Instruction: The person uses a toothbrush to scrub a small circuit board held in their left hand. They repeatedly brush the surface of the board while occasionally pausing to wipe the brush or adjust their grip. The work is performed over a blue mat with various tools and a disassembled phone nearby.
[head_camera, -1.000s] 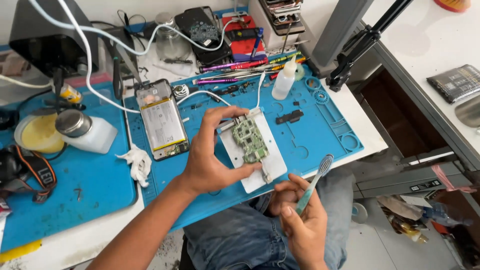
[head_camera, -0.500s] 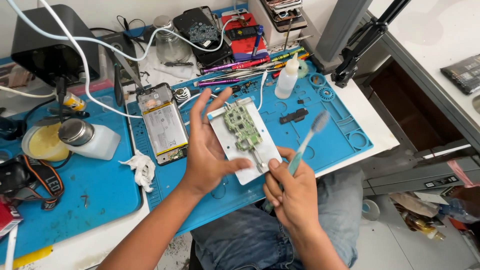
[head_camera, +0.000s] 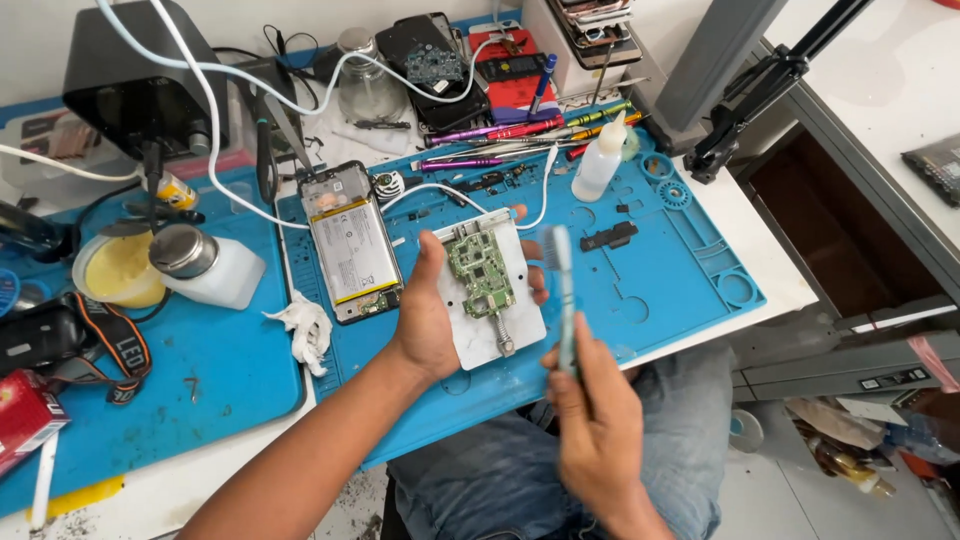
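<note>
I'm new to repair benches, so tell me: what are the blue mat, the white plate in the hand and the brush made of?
Mat: probably silicone rubber, matte blue with moulded compartments. Plate, held by the left hand: looks like pale metal or ceramic, flat and dull; I can't tell which. Brush, in the right hand: seemingly translucent plastic, though blurred.

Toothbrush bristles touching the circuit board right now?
No: the toothbrush in the right hand is raised beside the circuit board, apart from it.

A white surface under blue mats stands in bright daylight, with a grey metal frame and tiled floor alongside.
</note>
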